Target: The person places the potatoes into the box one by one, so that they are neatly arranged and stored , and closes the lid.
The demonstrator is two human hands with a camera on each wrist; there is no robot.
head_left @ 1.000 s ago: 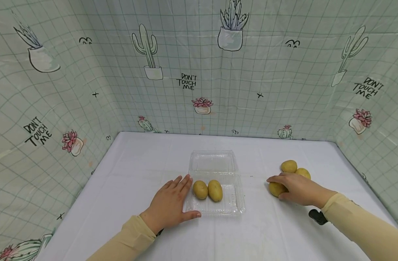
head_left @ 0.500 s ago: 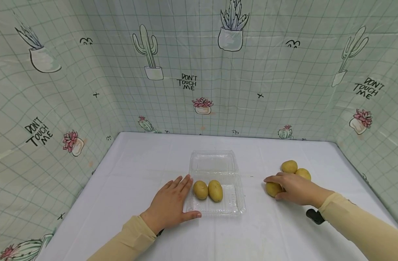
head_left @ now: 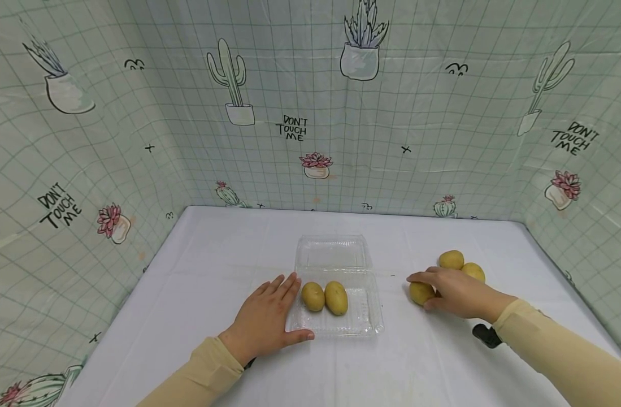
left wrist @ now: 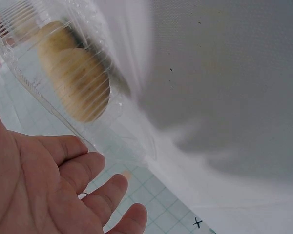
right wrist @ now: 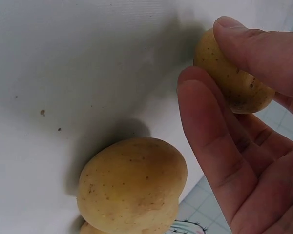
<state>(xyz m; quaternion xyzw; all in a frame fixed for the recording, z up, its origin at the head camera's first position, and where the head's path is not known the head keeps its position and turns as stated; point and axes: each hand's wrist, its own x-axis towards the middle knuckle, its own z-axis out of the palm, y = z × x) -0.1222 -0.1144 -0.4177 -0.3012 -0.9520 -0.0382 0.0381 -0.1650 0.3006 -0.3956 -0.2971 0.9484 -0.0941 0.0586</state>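
A clear plastic clamshell box (head_left: pixel 361 322) lies with its lid folded back in the middle of the table. Two potatoes, a rounder one (head_left: pixel 312 297) and a longer one (head_left: pixel 336 298), sit side by side in its base. My left hand (head_left: pixel 266 316) rests along the box's left edge, fingers straight and thumb at the front corner. To the right of the box, my right hand (head_left: pixel 460 293) grips a potato (right wrist: pixel 229 78) between thumb and fingers. Two more potatoes, one at the back (head_left: pixel 451 260) and one nearer (head_left: pixel 474 272), lie just behind that hand.
White cloth covers the table (head_left: pixel 229 243). A patterned curtain (head_left: pixel 341 130) with cactus drawings stands behind it and along both sides. A few dark specks (right wrist: pixel 42 112) dot the cloth near the potatoes.
My right hand has slid a little to the left with the potato in its grip, away from the other two potatoes. The left hand and the box have stayed in place.
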